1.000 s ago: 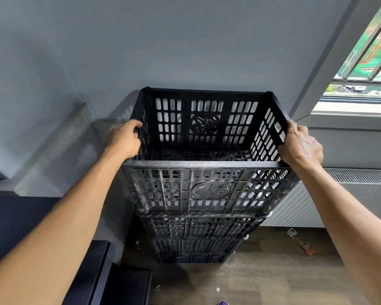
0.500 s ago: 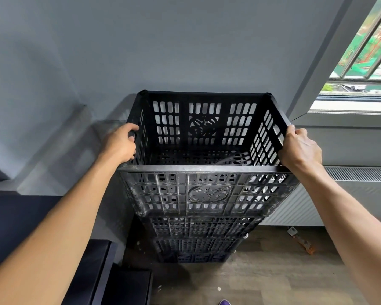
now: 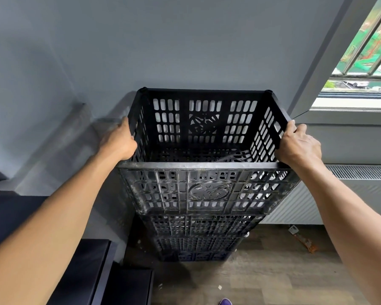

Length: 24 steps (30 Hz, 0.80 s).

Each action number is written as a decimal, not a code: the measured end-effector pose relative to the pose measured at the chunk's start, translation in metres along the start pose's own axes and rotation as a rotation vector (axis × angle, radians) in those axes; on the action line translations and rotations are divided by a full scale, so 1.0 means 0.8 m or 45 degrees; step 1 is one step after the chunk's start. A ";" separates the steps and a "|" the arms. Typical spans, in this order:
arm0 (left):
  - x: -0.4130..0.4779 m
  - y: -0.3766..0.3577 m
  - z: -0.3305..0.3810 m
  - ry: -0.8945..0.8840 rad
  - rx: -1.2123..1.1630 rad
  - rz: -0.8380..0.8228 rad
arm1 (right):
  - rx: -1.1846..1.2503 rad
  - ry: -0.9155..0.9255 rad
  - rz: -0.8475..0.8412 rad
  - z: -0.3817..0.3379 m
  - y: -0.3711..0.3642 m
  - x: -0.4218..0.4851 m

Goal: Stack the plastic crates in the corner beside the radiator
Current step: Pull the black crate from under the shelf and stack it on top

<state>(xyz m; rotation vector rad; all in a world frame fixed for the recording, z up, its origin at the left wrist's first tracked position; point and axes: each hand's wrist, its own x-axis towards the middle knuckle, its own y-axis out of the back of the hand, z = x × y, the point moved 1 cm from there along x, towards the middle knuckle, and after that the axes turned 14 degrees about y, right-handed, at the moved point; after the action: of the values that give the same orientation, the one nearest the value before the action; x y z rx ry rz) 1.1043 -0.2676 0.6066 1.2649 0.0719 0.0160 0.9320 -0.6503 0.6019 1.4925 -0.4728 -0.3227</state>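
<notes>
A black slotted plastic crate [image 3: 207, 190] sits on top of a stack of black crates [image 3: 198, 241] in the corner against the grey wall. My left hand [image 3: 119, 144] grips the top crate's left rim. On the right rim, my right hand [image 3: 297, 144] holds the same crate. The white radiator [image 3: 343, 194] runs along the wall right of the stack, partly hidden behind it. The top crate looks level on the one below, with its open top facing up. The stack reaches down to the wooden floor.
Dark cabinets [image 3: 92, 278] stand low at the left, close to the stack's base. A window [image 3: 365, 51] with a sill is at the upper right. A small orange-handled tool [image 3: 304, 239] lies on the wooden floor by the radiator.
The top crate has sunk slightly lower onto the stack, and both hands have kept their hold on its side rims.
</notes>
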 end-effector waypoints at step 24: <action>0.054 -0.014 0.034 0.063 0.105 0.135 | 0.200 -0.027 0.092 0.029 -0.012 0.068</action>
<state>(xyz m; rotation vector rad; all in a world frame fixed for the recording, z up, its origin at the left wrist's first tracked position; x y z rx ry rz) 1.1492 -0.2948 0.6017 1.3495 0.0484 0.1370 0.9689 -0.6976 0.5986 1.6212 -0.5787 -0.2490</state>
